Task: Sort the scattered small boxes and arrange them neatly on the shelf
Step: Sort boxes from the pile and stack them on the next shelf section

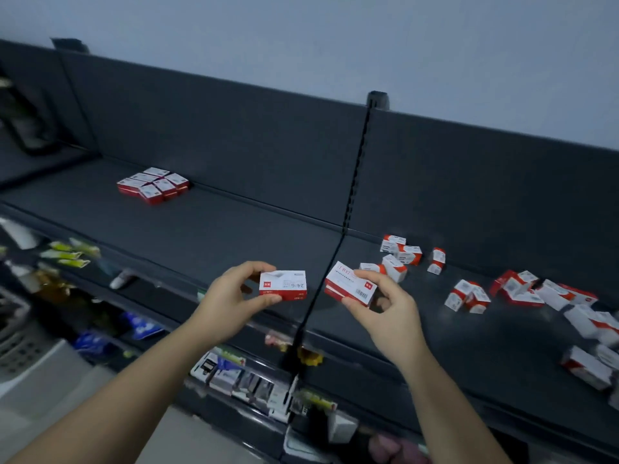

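My left hand (pixel 231 296) pinches a small red-and-white box (pixel 284 285) marked 24/6 between thumb and fingers, held above the front of the dark shelf (pixel 234 229). My right hand (pixel 385 306) grips a second, similar box (pixel 350 285), tilted, just right of the black slotted upright (pixel 348 209). A neat block of several such boxes (pixel 153 185) lies at the back left of the shelf. Several more boxes (pixel 469 293) lie scattered over the right section of the shelf, some upright, some on their sides.
The shelf's dark back panel (pixel 234 139) rises behind, with a pale wall above. Lower shelves (pixel 241 380) below my arms hold assorted stationery and packets. A grey perforated basket (pixel 16 343) stands at the far left.
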